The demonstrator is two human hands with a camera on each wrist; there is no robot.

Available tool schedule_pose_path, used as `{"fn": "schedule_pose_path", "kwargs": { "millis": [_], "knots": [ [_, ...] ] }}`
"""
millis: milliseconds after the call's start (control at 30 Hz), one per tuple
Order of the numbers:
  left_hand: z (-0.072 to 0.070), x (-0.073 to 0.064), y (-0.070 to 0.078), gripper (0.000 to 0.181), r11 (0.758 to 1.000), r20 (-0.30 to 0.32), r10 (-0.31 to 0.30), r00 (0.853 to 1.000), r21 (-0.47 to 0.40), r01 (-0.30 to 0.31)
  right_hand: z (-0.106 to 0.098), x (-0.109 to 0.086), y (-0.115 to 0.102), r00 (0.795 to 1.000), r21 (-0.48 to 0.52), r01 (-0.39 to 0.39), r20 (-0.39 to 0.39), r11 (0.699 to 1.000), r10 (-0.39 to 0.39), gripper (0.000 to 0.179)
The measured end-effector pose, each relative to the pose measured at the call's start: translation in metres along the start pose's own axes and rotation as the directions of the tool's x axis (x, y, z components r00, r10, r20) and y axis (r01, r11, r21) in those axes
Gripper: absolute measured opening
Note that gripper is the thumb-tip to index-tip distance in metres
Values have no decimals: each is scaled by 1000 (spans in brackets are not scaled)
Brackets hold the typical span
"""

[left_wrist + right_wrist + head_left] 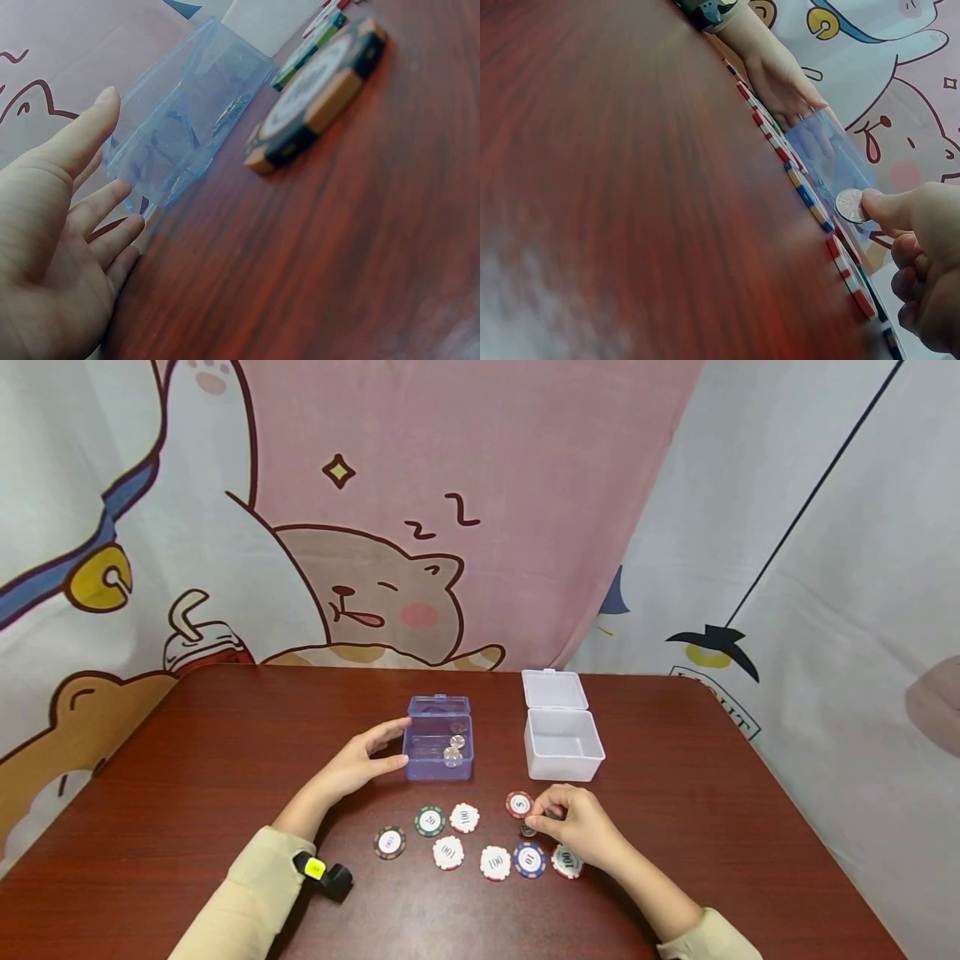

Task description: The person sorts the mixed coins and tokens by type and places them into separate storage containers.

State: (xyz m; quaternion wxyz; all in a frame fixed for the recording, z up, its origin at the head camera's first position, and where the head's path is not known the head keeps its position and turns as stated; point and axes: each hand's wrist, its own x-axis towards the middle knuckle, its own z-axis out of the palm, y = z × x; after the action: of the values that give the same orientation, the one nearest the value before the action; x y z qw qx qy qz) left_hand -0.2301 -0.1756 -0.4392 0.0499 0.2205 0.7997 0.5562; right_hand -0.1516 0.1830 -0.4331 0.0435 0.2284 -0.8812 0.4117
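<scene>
In the head view my right hand (577, 827) is above the chips, its thumb and fingertips pinching a silver coin (850, 205). My left hand (360, 766) reaches to the left side of a clear blue plastic box (438, 770). Its fingers and thumb are spread and touch the box lightly. The box's lid is up, and several silver coins (453, 755) lie inside on the right. A red chip marked 5 (519, 804) sits beside the right fingertips. Another dark chip is partly hidden under that hand.
A white plastic box (564, 768) with a raised lid stands right of the blue one. Several poker chips lie in front: black-orange (390, 842), green (430, 821), white (448, 853) and blue (529, 860). The brown table (187, 827) meets a printed curtain (525, 510) behind.
</scene>
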Motion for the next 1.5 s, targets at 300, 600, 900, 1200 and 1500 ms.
{"fn": "schedule_pose_path", "kwargs": {
  "millis": [300, 600, 900, 1200, 1500],
  "knots": [
    [0, 1, -2, 62, 1000, 3, 17, 1000, -7, -17, 9, 4, -9, 999, 49, 18, -45, 999, -15, 20],
    [-1, 1, 0, 61, 1000, 4, 5, 1000, -1, -5, 23, 12, -19, 997, 113, 28, -78, 993, -19, 21],
    [0, 0, 3, 62, 1000, 4, -2, 1000, -11, 2, 32, 25, -33, 996, 147, -19, -78, 989, 31, 18],
    [-1, 0, 1, 60, 1000, -1, -8, 1000, -3, 8, 39, 43, -43, 994, 186, -35, -92, 982, 53, 16],
    [-1, 0, 0, 62, 1000, 0, 11, 1000, 9, -11, 44, 60, -51, 985, 233, -45, -151, 972, 82, 14]
  ]
}}
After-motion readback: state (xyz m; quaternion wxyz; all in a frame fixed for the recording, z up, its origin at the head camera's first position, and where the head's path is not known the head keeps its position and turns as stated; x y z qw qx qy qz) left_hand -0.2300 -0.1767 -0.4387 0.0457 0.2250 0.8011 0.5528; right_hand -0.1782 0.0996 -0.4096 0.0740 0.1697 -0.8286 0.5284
